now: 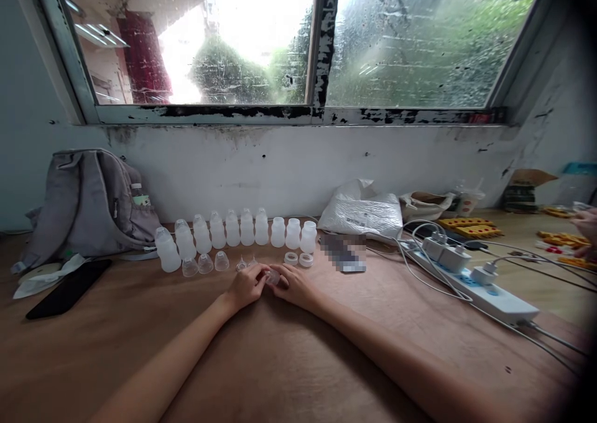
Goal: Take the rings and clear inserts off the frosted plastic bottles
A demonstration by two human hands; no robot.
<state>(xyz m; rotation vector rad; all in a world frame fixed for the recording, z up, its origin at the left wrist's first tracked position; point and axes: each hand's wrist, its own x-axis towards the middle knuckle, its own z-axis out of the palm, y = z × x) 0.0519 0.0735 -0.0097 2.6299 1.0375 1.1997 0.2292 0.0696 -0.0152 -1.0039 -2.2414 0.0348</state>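
Observation:
My left hand (pixel 248 284) and my right hand (pixel 295 286) meet at the middle of the table, fingers closed around a small clear piece (pixel 272 278); fingers partly cover it, so its exact kind is unclear. Just behind my left hand lie clear bottle nipples (pixel 241 265). Two white screw rings (pixel 291 259) rest beyond my right hand. A row of frosted baby bottles (pixel 217 231) stands behind; several wear clear caps, while three at the right end, such as this open bottle (pixel 278 232), have none. Three loose clear caps (pixel 205 264) stand in front of the row's left part.
A grey backpack (pixel 93 205) and a black phone (pixel 69 289) are at left. To the right lie a blurred-out phone (pixel 351 261), a silvery bag (pixel 361 211) and a white power strip (pixel 504 302) with cables. Another person's hand (pixel 586 223) shows at far right near yellow pieces.

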